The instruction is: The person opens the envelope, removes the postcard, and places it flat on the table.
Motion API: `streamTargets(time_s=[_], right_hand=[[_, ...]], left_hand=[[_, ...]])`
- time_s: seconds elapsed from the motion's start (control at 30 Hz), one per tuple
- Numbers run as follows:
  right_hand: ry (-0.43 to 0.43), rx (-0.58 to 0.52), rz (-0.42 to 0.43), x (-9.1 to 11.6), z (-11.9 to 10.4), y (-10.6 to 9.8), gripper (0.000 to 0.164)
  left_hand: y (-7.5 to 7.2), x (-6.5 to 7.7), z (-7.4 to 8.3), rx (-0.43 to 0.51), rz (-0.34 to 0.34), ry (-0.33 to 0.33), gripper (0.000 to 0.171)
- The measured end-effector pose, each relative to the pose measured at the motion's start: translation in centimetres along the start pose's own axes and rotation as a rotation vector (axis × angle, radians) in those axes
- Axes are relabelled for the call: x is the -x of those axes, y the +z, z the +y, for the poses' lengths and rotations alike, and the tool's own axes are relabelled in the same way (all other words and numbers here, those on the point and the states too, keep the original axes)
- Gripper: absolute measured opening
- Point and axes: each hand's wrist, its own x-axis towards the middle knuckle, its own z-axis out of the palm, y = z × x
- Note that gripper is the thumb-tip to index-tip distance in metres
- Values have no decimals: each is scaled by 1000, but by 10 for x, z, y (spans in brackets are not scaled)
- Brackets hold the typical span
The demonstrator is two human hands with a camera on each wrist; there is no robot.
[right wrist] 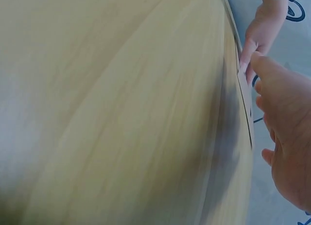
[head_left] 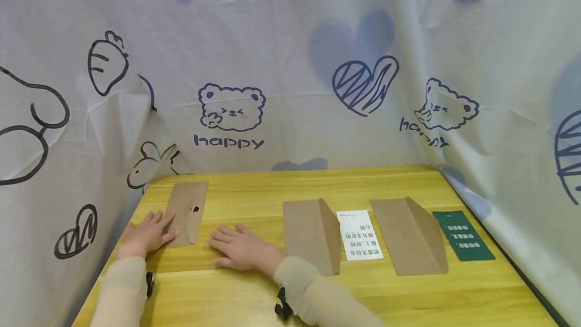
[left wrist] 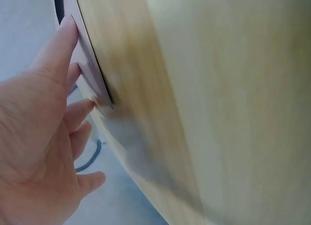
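Note:
A brown paper envelope [head_left: 181, 223] with a small dark mark lies at the left of the table. My left hand [head_left: 147, 233] touches its near left side, fingers spread; in the left wrist view, the fingertips [left wrist: 69, 23] reach the envelope's edge [left wrist: 92, 64]. Just right of that envelope, my right hand [head_left: 245, 249] extends low over the wood with straight fingers and holds nothing. Farther right lies a second brown envelope [head_left: 304, 236], its flap folded out on the right. A white card [head_left: 360, 236] with printed writing sits beside it.
A third brown envelope [head_left: 404, 238] and a dark green printed card [head_left: 463, 236] lie at the right of the yellow wooden table [head_left: 245, 196]. A pale cloth [head_left: 290, 64] with drawings hangs around the back and both sides.

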Motion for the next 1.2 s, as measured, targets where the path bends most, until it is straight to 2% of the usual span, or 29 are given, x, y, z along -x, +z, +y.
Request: streamTargets(time_s=[0.23, 0.4, 0.6, 0.83, 1.07, 1.2], right_hand=[[33, -13, -44, -7, -12, -1, 60], [48, 10, -52, -8, -16, 2, 58], [58, 22, -84, -8, -19, 5, 56], [69, 23, -89, -4, -24, 5, 54], [52, 16, -80, 3, -26, 4, 54], [36, 11, -84, 9, -31, 4, 55]], left_hand=[[1, 6, 22, -29, -6, 1, 77], [3, 9, 35, -61, 22, 23, 75], [9, 12, 48, -17, 25, 33, 74], [14, 14, 55, 14, 37, 29, 77], [9, 16, 57, -3, 82, 93, 76], [5, 18, 56, -1, 79, 111, 80]])
